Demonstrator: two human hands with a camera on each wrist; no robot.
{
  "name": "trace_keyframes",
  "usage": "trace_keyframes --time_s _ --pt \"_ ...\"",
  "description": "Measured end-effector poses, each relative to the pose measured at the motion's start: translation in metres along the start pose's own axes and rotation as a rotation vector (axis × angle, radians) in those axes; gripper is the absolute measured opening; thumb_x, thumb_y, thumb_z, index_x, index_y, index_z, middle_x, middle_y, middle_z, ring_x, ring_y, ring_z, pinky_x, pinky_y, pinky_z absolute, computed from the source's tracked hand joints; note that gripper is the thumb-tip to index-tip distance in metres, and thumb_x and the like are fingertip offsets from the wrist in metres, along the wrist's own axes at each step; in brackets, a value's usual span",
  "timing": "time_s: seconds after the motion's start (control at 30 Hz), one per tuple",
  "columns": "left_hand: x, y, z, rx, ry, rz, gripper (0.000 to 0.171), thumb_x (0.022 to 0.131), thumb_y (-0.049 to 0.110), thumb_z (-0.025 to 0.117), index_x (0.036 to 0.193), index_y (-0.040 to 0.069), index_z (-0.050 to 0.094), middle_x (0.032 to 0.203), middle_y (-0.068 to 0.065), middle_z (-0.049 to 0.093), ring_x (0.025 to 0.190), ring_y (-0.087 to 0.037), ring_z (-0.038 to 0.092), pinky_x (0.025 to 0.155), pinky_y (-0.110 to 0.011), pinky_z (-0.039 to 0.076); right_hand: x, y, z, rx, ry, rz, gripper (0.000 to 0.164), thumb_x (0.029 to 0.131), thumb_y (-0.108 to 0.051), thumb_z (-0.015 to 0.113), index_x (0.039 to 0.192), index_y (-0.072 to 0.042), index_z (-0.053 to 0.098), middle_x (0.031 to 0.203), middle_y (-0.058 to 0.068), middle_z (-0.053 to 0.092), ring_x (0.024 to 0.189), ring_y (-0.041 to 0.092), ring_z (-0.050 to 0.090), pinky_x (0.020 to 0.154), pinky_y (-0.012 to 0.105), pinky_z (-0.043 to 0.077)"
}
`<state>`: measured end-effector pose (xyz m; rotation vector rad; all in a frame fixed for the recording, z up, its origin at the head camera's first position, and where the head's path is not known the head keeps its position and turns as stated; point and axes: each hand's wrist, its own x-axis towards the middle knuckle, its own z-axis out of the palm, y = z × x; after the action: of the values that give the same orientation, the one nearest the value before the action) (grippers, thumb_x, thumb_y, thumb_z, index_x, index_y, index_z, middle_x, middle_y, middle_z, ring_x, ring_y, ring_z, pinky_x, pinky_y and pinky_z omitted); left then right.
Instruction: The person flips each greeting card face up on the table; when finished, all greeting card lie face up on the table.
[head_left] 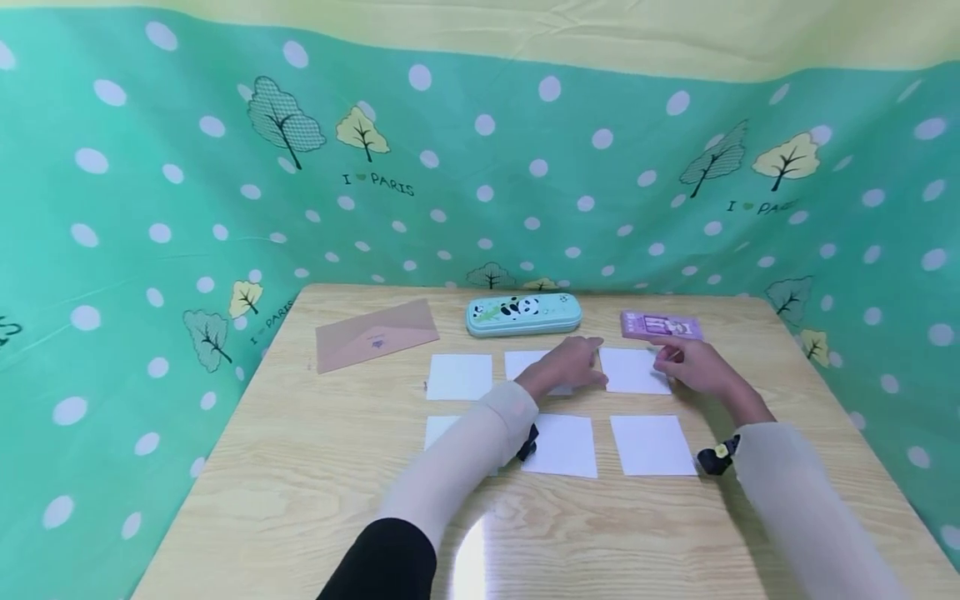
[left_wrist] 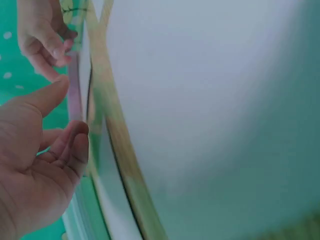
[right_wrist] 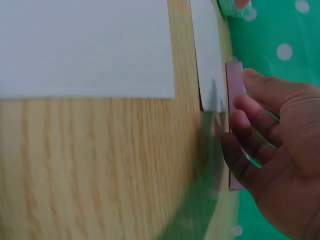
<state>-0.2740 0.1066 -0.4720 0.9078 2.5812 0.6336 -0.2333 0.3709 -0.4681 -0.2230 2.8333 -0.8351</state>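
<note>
Several white paper squares lie flat on the table in two rows. The back right square [head_left: 633, 375] has a hand at each side. My left hand [head_left: 568, 364] is by its left edge, over part of the back middle square [head_left: 517, 363], with thumb and fingers apart and nothing between them in the left wrist view. At the right edge is my right hand [head_left: 693, 365], its fingers loosely bent and holding nothing in the right wrist view. Whether either hand touches the paper I cannot tell. My left sleeve covers part of the front left square [head_left: 438, 428].
Behind the squares lie a mint pencil case [head_left: 523, 315] with a panda print and a purple box [head_left: 662, 325]. A brown envelope [head_left: 377, 335] is at the back left of the wooden table [head_left: 300, 500]. A green dotted curtain [head_left: 450, 167] hangs behind.
</note>
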Motion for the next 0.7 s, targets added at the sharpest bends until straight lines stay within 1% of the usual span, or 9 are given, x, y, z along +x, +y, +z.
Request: trace_keyframes --time_s 0.07,0.13,0.2,0.27,0.3,0.37,0.43,0.57,0.7 --pt "0.003 0.0 0.003 0.0 -0.014 -0.03 0.08 0.094 0.042 0.072 0.158 0.01 0.036 0.065 0.007 0.049 0.055 -0.006 0.042 0.064 -0.022 0.043 0.002 0.006 0.001 0.028 -0.024 0.029 0.053 0.1 -0.019 0.064 0.146 0.003 0.05 0.109 0.017 0.067 0.092 0.024 0.059 0.068 0.027 0.05" --pt "0.005 -0.001 0.005 0.003 -0.02 -0.051 0.08 0.094 0.043 0.072 0.158 0.011 0.036 0.071 0.005 0.054 0.063 -0.008 0.049 0.073 -0.022 0.048 0.003 0.011 0.003 0.053 -0.04 0.042 0.056 0.099 -0.018 0.065 0.147 0.005 0.048 0.109 0.016 0.066 0.091 0.023 0.058 0.068 0.026 0.05" --pt "0.007 0.0 0.007 0.0 -0.029 -0.066 0.08 0.094 0.044 0.071 0.158 0.012 0.036 0.082 -0.001 0.061 0.075 -0.013 0.057 0.084 -0.025 0.051 0.004 0.016 0.004 0.079 -0.047 0.051 0.059 0.098 -0.017 0.067 0.148 0.005 0.046 0.109 0.015 0.065 0.091 0.021 0.056 0.07 0.024 0.049" --pt "0.008 0.001 0.008 0.013 -0.027 -0.074 0.08 0.093 0.044 0.073 0.157 0.013 0.038 0.105 -0.004 0.069 0.098 -0.015 0.064 0.1 -0.026 0.05 0.005 0.02 0.005 0.093 -0.046 0.047 0.062 0.096 -0.016 0.069 0.148 0.006 0.045 0.107 0.015 0.064 0.091 0.021 0.055 0.072 0.023 0.048" --pt "0.009 0.002 0.008 0.021 -0.031 -0.081 0.08 0.093 0.044 0.073 0.157 0.013 0.039 0.117 -0.006 0.069 0.11 -0.016 0.064 0.106 -0.027 0.048 0.006 0.022 0.006 0.096 -0.045 0.049 0.063 0.096 -0.016 0.07 0.149 0.006 0.044 0.106 0.015 0.063 0.091 0.02 0.055 0.072 0.022 0.047" --pt "0.01 0.005 0.009 0.028 -0.038 -0.097 0.079 0.092 0.044 0.074 0.157 0.014 0.04 0.141 -0.007 0.061 0.132 -0.019 0.056 0.114 -0.029 0.043 0.006 0.025 0.005 0.101 -0.045 0.052 0.065 0.095 -0.015 0.071 0.15 0.006 0.043 0.104 0.014 0.062 0.09 0.02 0.053 0.073 0.023 0.046" --pt "0.011 0.006 0.01 0.033 -0.038 -0.119 0.079 0.091 0.044 0.076 0.156 0.016 0.041 0.155 -0.004 0.05 0.145 -0.019 0.045 0.119 -0.029 0.037 0.007 0.027 0.005 0.089 -0.048 0.069 0.065 0.096 -0.016 0.07 0.151 0.004 0.042 0.104 0.012 0.061 0.09 0.02 0.052 0.074 0.024 0.045" --pt "0.013 0.005 0.012 0.007 -0.031 -0.145 0.08 0.09 0.044 0.077 0.157 0.018 0.04 0.158 -0.002 0.047 0.148 -0.019 0.042 0.12 -0.029 0.036 0.007 0.03 0.007 0.09 -0.04 0.1 0.062 0.096 -0.016 0.07 0.15 0.002 0.045 0.104 0.01 0.06 0.091 0.021 0.052 0.075 0.024 0.044" --pt "0.014 0.003 0.014 -0.021 -0.025 -0.16 0.081 0.089 0.044 0.077 0.157 0.02 0.04 0.158 -0.002 0.047 0.147 -0.019 0.043 0.119 -0.03 0.037 0.006 0.029 0.009 0.12 -0.024 0.11 0.057 0.095 -0.013 0.07 0.146 0.004 0.05 0.104 0.011 0.06 0.09 0.021 0.052 0.074 0.023 0.045"
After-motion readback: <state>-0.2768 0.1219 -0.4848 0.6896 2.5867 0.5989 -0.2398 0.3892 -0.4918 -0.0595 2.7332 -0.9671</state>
